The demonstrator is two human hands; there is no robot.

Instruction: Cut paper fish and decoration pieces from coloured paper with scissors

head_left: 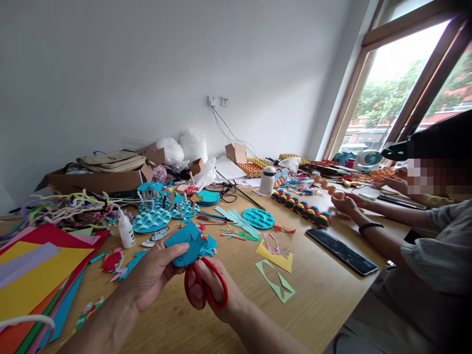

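In the head view, the left hand (pixel 164 260) pinches a piece of blue craft paper (pixel 189 243) above the near part of the wooden table (pixel 173 329), its thumb flat on the upper face and the other fingers curled beneath. The right hand (pixel 221 285) holds red-handled scissors (pixel 205 290), fingers through the loops, just below the paper's lower right edge. The blades are mostly hidden by the paper, so I cannot tell how wide they stand or whether they touch it.

The blue piece looks light, with enough stiffness to stay nearly flat from a one-sided pinch, though it would likely crease or tear under a hard squeeze. It is probably not slippery; the best hold is a broad, gentle pinch on the left side, clear of the blades. The scissors look rigid and are safest by their loops.

Behind the hands sit small blue paper cutouts (pixel 210 244) and a white glue bottle (pixel 126 230). Coloured paper sheets (pixel 44 270) lie to the left; a green paper offcut (pixel 267 280), a yellow paper offcut (pixel 280 259) and a black smartphone (pixel 341 250) lie to the right, near a co-worker's forearm (pixel 383 241).
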